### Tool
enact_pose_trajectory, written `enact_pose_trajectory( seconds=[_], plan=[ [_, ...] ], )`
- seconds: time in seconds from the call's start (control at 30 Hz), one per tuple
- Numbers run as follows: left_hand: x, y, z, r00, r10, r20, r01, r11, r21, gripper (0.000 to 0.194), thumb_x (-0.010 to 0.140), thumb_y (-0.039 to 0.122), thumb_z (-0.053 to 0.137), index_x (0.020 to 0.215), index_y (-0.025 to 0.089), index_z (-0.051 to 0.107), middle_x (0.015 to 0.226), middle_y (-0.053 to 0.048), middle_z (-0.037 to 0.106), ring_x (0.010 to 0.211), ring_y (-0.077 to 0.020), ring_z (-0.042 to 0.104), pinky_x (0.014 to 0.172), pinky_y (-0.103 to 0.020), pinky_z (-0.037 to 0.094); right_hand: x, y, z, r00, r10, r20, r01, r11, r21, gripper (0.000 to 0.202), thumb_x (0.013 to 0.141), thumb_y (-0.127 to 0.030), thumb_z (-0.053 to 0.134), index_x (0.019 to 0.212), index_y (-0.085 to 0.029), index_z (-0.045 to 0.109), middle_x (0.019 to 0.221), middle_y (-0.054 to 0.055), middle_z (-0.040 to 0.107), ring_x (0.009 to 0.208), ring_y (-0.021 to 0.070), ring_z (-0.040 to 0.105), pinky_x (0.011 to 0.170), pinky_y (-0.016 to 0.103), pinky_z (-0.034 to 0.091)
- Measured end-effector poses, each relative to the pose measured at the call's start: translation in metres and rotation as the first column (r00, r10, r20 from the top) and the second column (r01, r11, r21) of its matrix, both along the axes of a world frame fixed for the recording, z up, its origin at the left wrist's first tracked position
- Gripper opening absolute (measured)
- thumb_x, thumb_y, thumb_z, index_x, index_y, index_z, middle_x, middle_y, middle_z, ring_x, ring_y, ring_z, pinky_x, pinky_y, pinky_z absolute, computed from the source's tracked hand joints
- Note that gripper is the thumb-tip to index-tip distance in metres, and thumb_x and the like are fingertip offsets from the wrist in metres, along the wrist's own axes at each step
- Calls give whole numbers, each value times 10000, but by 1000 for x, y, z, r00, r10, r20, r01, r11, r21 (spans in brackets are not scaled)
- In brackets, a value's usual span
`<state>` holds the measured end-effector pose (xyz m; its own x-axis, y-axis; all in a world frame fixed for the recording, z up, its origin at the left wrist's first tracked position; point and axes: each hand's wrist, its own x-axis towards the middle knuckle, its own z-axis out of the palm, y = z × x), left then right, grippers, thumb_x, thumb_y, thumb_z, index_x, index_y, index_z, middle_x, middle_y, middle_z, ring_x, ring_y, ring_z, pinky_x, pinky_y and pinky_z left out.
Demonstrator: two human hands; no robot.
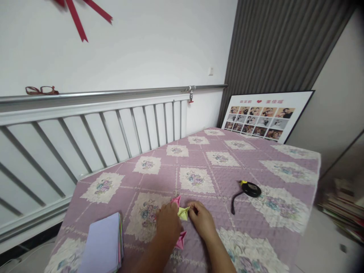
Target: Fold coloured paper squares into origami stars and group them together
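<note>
Near the front of the floral cloth, my left hand has its fingers curled down by folded paper pieces; what it grips is hidden. A yellow folded paper lies between my hands, its right tip at the pinched fingers of my right hand. One pink folded piece shows just beyond my left fingers. Another pink piece is beside my left wrist, partly covered by it.
A stack of coloured paper lies at the left. A black and yellow tape measure with a strap is at the right. Behind the purple tablecloth stand a white radiator and a photo board.
</note>
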<state>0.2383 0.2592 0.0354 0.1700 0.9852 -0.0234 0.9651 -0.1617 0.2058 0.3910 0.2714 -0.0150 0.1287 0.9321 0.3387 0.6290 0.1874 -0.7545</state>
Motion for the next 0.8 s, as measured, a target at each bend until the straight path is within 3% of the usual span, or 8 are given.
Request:
enact_pose_trajectory(
  seconds=[0.43, 0.8],
  plan=[
    [2, 0, 4, 1000, -5, 0, 5, 1000, 1, 202, 885, 140, 488, 1051, 191, 591, 1085, -86, 641, 1074, -265, 555, 901, -386, 380, -2, 1, 0, 1000, -3, 12, 3, 1000, 10, 220, 782, -267, 457, 797, -240, 675, 829, 27, 718, 789, 205, 669, 715, 291, 491],
    [3, -6, 3, 999, 14, 29, -14, 1000, 1, 212, 836, 167, 535, 1037, 195, 596, 1126, -86, 629, 1094, -275, 544, 912, -405, 374, -3, 4, -5, 1000, -14, 16, 14, 1000, -5, 253, 786, -258, 433, 847, -227, 676, 875, 39, 728, 825, 212, 679, 755, 316, 495]
  ],
)
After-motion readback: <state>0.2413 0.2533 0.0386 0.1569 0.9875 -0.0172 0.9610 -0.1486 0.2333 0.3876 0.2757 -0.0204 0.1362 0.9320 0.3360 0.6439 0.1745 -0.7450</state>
